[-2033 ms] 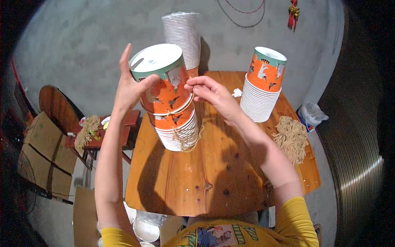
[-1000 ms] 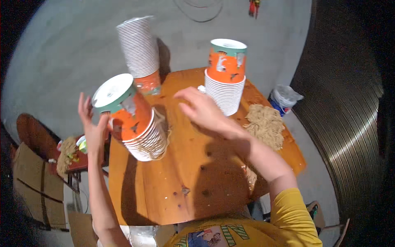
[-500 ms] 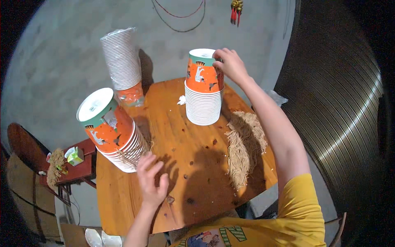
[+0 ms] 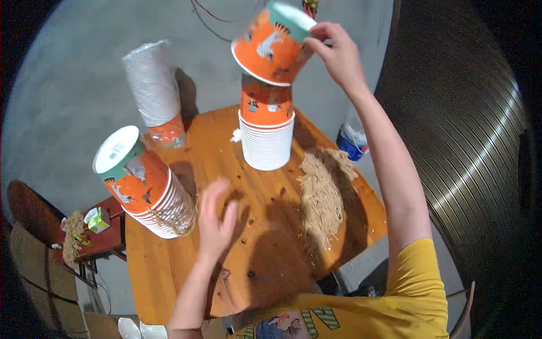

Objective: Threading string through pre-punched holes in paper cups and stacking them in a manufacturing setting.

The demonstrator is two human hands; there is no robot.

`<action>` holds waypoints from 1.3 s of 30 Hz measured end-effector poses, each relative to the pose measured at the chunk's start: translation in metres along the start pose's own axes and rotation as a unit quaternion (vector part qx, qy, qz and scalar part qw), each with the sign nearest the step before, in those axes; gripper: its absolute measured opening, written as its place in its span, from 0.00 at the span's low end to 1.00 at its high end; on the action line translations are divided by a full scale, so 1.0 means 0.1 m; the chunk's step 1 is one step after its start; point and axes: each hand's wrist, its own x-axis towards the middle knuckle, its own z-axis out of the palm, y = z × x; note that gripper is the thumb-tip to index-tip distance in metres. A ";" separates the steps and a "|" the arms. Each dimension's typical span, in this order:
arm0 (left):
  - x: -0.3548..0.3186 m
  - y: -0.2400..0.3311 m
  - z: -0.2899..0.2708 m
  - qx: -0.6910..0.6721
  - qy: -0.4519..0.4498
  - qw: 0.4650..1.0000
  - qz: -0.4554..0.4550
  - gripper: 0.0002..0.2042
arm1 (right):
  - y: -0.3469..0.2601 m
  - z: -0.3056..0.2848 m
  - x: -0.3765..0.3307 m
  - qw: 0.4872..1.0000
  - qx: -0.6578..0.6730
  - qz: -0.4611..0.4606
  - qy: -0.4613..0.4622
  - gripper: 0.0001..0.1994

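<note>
In my right hand [image 4: 339,53], pinched by its upturned base, is an orange paper bucket [image 4: 274,48] with a green band and printed figures. It hangs tilted, rim down, just above a stack of upside-down paper buckets [image 4: 266,141] whose white rims show below the orange top one. My left hand [image 4: 217,217] hovers over the table, fingers apart, with nothing in it. Left of that hand leans another stack of the same buckets [image 4: 132,181], tan strands [image 4: 180,214] clinging to its side. A bundle of tan strands [image 4: 322,195] lies on the table's right side.
A plastic-wrapped bucket stack [image 4: 152,90] stands at the back left of the wooden table [image 4: 248,294]. Beyond the right edge sits a blue and white pail [image 4: 353,138]. A red bench [image 4: 104,234] with a tissue box [image 4: 97,220] is at left.
My right hand has lifted the top bucket off the middle stack, baring another orange one beneath. My left hand has moved up, away from the left stack.
</note>
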 end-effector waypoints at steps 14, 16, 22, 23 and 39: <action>0.06 0.61 0.26 -0.185 -0.013 0.980 -0.067 0.17 | -0.84 -0.59 -2.28 0.837 0.324 0.395 -0.195 0.06; -0.18 0.49 0.16 -0.082 0.001 0.994 -0.074 0.16 | -0.73 -0.64 -2.49 0.873 0.204 0.334 -0.290 0.08; -0.41 0.58 -0.09 0.157 -0.123 0.980 0.011 0.19 | -0.58 -0.63 -2.93 0.906 0.126 0.115 -0.388 0.11; -0.42 0.62 -0.10 0.156 -0.126 0.980 0.010 0.19 | -0.57 -0.61 -2.98 0.901 0.145 0.134 -0.386 0.11; -0.53 0.77 -0.03 0.236 -0.240 0.941 0.039 0.32 | -0.42 -0.81 -3.19 0.908 0.059 0.155 -0.384 0.12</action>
